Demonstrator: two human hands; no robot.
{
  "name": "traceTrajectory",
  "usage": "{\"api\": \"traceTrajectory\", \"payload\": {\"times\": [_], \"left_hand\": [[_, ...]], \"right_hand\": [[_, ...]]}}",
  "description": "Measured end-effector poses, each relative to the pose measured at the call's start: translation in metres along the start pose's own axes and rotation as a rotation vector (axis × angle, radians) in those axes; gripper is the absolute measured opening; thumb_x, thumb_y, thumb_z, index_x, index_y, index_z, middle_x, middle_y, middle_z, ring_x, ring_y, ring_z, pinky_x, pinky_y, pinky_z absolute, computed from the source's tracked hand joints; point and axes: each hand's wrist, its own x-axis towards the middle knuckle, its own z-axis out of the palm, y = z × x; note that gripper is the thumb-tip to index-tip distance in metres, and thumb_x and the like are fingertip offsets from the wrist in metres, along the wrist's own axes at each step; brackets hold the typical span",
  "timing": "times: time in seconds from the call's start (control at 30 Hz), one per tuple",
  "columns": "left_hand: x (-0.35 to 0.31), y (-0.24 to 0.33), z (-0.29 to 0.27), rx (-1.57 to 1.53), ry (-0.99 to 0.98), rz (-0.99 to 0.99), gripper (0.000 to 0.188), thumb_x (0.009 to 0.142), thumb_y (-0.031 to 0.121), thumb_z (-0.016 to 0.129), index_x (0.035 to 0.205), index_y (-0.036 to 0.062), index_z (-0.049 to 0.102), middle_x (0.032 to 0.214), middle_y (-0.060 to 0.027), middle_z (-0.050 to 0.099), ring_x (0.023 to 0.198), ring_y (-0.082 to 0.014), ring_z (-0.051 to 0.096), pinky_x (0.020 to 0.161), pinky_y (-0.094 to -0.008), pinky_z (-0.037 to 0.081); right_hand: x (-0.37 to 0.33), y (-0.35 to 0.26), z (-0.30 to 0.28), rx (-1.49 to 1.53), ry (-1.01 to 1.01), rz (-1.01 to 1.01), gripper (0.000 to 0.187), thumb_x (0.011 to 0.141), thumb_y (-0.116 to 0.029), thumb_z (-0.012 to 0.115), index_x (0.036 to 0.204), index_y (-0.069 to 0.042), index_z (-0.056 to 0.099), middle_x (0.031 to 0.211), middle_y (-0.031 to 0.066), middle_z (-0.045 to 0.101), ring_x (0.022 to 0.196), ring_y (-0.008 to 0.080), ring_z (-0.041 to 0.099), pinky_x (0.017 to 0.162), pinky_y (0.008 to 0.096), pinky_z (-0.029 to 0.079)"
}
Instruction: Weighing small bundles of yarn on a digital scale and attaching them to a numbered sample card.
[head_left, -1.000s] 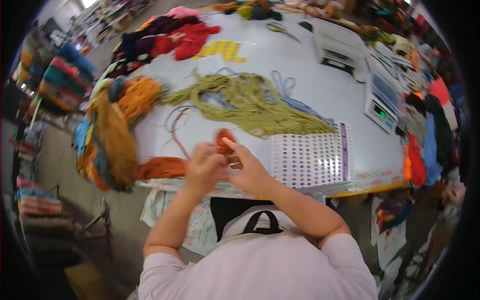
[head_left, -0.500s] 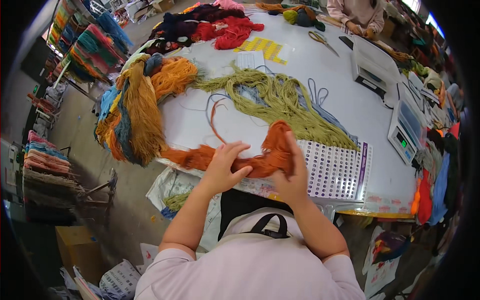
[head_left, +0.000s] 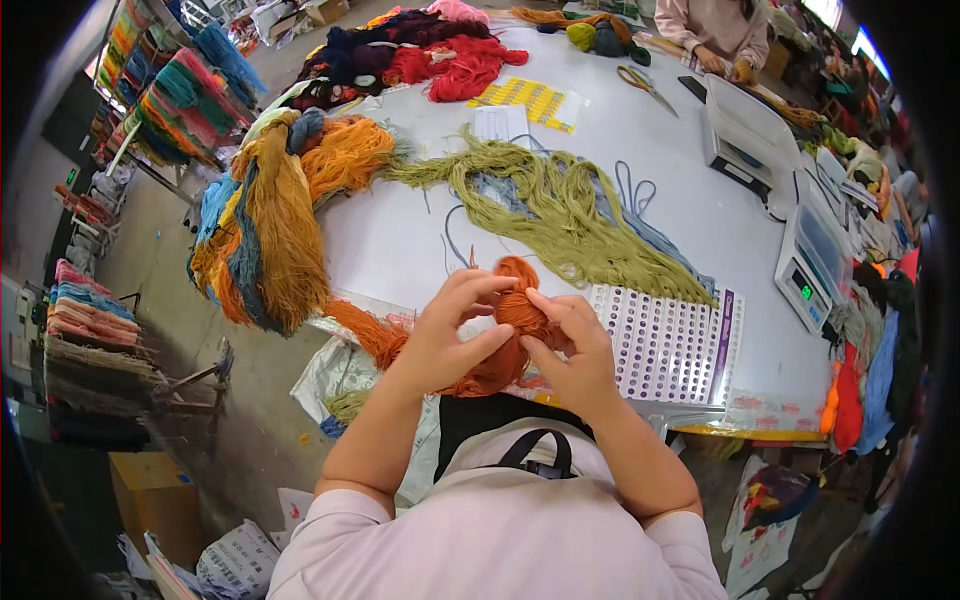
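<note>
A rust-orange hank of yarn is bunched into a small upright bundle at the table's near edge. My left hand cups its left side, with fingertips and thumb touching the strands. From the other side my right hand pinches the bundle between thumb and fingers. The hank's tail trails left below my left hand, and part of the yarn is hidden behind that hand. Just beyond lies a spread olive-green hank over some blue-grey yarn.
A white perforated board lies right of my hands. Farther right stand two digital scales. Scissors lie at the back, near another person. Ochre and blue hanks hang over the left edge; red and dark yarn is piled beyond.
The stretched-out rust-orange hank is now gathered into a compact bundle. My right hand has moved slightly left, bringing both hands closer together around it.
</note>
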Motion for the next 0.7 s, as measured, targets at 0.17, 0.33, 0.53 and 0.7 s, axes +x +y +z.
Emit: {"api": "traceTrajectory", "payload": {"times": [0.17,0.33,0.53,0.7], "left_hand": [[0.009,-0.006,0.021,-0.214,0.006,-0.026,0.045,0.076,-0.003,0.063,0.119,0.0071,0.056,0.112,-0.0051,0.047,0.102,-0.0146,0.053,0.088,-0.0273,0.048],[0.020,-0.007,0.024,0.078,0.175,-0.012,0.033,0.073,-0.001,0.063,0.105,0.0036,0.058,0.102,-0.0063,0.051,0.088,-0.0143,0.057,0.073,-0.0247,0.053],[0.027,-0.019,0.026,0.113,0.263,-0.023,0.023,0.075,0.001,0.065,0.097,0.0004,0.059,0.095,-0.0052,0.054,0.075,-0.0098,0.057,0.064,-0.0215,0.051],[0.025,-0.022,0.023,-0.061,0.204,-0.239,0.021,0.077,0.004,0.065,0.096,0.0010,0.060,0.081,-0.0018,0.058,0.067,-0.0044,0.054,0.057,-0.0185,0.045]], "right_hand": [[-0.004,0.018,-0.010,0.128,0.024,0.015,0.046,0.078,0.008,0.062,0.122,-0.003,0.056,0.104,0.0079,0.055,0.087,0.0124,0.058,0.072,0.0225,0.050],[-0.003,0.024,-0.014,0.323,0.045,0.148,0.034,0.091,0.004,0.047,0.125,0.001,0.050,0.123,0.0121,0.055,0.105,0.0163,0.058,0.090,0.0281,0.048],[0.008,0.008,-0.015,-0.288,0.113,-0.182,0.052,0.070,-0.008,0.072,0.119,-0.006,0.056,0.111,0.0119,0.056,0.096,0.0232,0.059,0.081,0.0347,0.049],[0.010,0.026,-0.005,0.054,0.051,0.097,0.048,0.072,-0.004,0.068,0.118,-0.002,0.055,0.107,0.0135,0.061,0.088,0.0205,0.063,0.074,0.0322,0.052]]}}
